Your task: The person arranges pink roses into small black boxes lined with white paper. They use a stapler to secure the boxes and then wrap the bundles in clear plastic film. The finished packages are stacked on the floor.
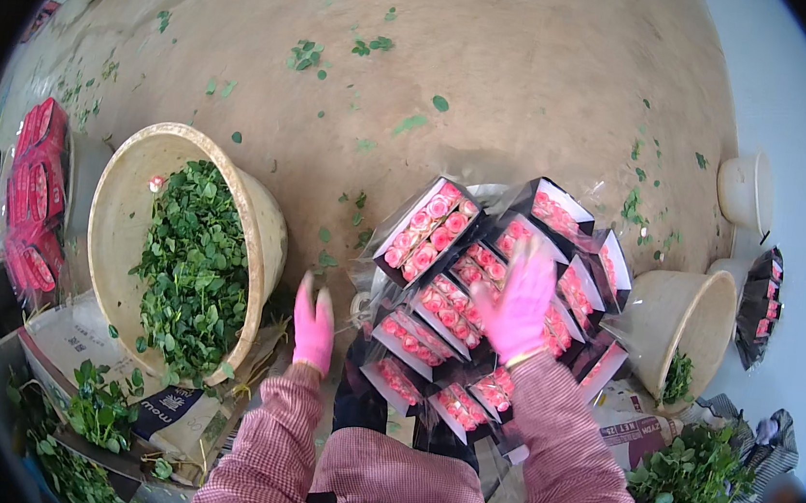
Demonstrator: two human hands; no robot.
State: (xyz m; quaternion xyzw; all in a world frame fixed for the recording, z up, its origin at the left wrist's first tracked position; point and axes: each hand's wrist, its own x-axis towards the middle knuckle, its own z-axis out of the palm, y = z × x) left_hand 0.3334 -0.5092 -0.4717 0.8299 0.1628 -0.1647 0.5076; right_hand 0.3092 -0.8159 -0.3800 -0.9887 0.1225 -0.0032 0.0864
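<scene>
Bright, soft light spreads evenly over the brown floor (pixel 555 82) from a source I can't make out, leaving faint shadows and small glints on the clear wrapping (pixel 382 300) mid-frame. The gloved right hand (pixel 520 306) smears with blur; black closes in all 4 corners, the pale wall (pixel 791 105) bows at right, and a dark smudge (pixel 783 502) sits unfocused lower right.

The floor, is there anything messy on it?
Yes, loose green leaves lie scattered across the brown floor. They look spilled, because the big tub at left holds a whole leafy heap.
</scene>
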